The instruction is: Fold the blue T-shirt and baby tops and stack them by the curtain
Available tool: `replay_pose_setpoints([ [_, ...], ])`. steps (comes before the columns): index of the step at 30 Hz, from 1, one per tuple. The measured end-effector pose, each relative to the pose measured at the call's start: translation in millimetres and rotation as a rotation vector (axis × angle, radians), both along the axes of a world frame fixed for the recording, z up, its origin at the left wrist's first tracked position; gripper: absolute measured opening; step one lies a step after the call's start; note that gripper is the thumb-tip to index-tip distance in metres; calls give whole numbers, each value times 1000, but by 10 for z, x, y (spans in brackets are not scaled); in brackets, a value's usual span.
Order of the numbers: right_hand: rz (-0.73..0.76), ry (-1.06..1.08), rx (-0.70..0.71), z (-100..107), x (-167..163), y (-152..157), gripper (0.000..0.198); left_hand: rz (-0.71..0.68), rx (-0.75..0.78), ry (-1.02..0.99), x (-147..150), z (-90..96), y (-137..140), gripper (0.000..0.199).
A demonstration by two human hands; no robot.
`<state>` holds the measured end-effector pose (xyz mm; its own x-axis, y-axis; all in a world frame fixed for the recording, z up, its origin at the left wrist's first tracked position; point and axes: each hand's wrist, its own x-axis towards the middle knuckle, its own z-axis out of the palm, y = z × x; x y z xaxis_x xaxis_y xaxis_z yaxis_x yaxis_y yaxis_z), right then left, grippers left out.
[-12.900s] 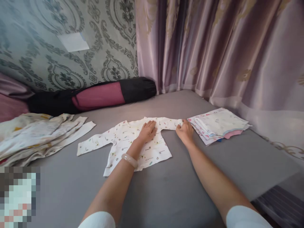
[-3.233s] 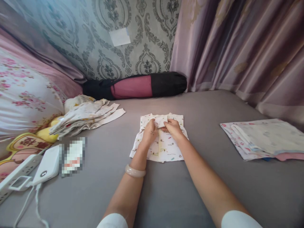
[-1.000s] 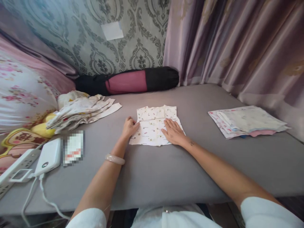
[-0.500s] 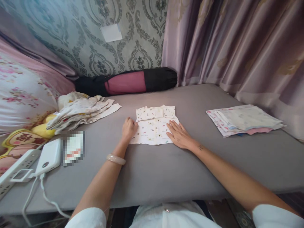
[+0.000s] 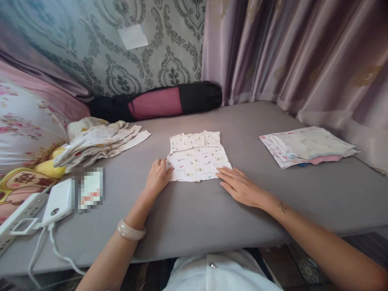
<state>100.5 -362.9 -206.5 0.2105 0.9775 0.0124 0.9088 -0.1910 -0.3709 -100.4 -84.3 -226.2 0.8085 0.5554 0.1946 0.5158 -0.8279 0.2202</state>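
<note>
A small white garment with a scattered print lies flat on the grey sheet, its upper part folded over in a band. My left hand rests at its lower left corner, fingers lying over the edge of the cloth. At the lower right corner, my right hand is open, fingers stretched out on the hem and the thumb side toward me. Neither hand lifts the garment.
A folded stack of cloths lies to the right. At the left are a loose pile of clothes, a white power bank with cables, a power strip and a blurred-out item. A black and pink long bag lies against the wall.
Both hands have slid toward me to the garment's lower corners. My left hand's fingers have loosened from a curl. The garment's lower part looks flatter and wider; the view has shifted slightly.
</note>
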Motion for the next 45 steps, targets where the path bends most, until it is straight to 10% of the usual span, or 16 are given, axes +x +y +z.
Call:
replay_pose_setpoints([
  [16,-599,248,174,-6,370,91,28,192,-765,-160,-203,300,-202,59],
  [45,-569,1057,207,281,388,-61,42,197,-1170,-461,-300,553,-350,34],
])
